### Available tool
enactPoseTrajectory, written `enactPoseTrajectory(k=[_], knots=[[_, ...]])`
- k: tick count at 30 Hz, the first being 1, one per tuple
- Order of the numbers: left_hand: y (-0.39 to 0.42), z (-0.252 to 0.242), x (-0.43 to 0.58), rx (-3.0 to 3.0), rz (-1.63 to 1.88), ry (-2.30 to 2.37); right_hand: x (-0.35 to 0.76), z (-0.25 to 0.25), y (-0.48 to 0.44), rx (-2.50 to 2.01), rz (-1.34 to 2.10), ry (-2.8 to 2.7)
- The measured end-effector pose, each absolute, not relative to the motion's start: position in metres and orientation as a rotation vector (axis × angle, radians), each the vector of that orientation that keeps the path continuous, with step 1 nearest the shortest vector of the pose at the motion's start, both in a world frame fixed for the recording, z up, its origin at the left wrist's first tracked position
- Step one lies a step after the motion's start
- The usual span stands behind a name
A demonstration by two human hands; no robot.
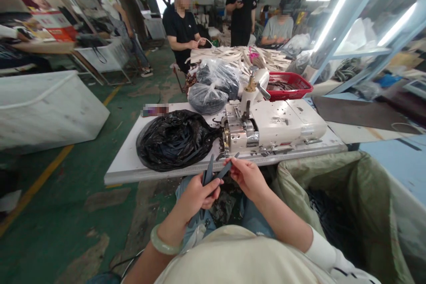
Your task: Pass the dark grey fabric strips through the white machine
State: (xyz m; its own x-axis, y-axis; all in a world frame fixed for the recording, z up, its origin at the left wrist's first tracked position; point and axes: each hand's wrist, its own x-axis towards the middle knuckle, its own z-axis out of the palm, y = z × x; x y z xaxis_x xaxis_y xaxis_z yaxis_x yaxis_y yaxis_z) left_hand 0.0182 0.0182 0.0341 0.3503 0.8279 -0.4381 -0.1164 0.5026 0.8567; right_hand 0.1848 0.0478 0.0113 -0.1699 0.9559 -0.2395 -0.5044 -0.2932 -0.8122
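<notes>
Several dark grey strips point(208, 171) are gripped in my left hand point(201, 193), their pointed ends sticking up past the fingers. My right hand point(246, 176) pinches the far end of one strip point(223, 170) that slants across from the left hand. Both hands are above my lap, just in front of the table edge. Beyond them stands a white machine point(266, 126) with a metal working head point(240, 133). To its left lies an open black plastic bag point(176, 140) with dark strips inside.
A green sack point(293, 173) holding dark strips stands at my right. Clear bags point(213, 91), a red basket point(289, 86) and pale strips point(229, 57) are behind the machine. A white bin point(49, 111) is at left. Several people are farther back, one point(181, 22) handling a pale strip.
</notes>
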Motion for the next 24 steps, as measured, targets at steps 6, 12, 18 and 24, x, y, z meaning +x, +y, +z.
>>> enactPoseTrajectory(k=[6, 12, 18, 24], knots=[[0.024, 0.029, 0.003, 0.684, 0.774, 0.971, 0.195, 0.016, 0.054, -0.829, 1.816, -0.533], [0.026, 0.036, 0.015, 0.554, 0.507, 0.795, 0.195, 0.013, 0.048, -0.720, 1.832, -0.627], [0.024, 0.037, 0.030, 0.682, 0.629, 0.939, 0.194, 0.014, 0.041, -0.653, 1.892, -0.673], [0.022, 0.037, 0.034, 0.786, 0.710, 1.100, 0.189, 0.006, 0.040, -0.586, 1.962, -0.662]])
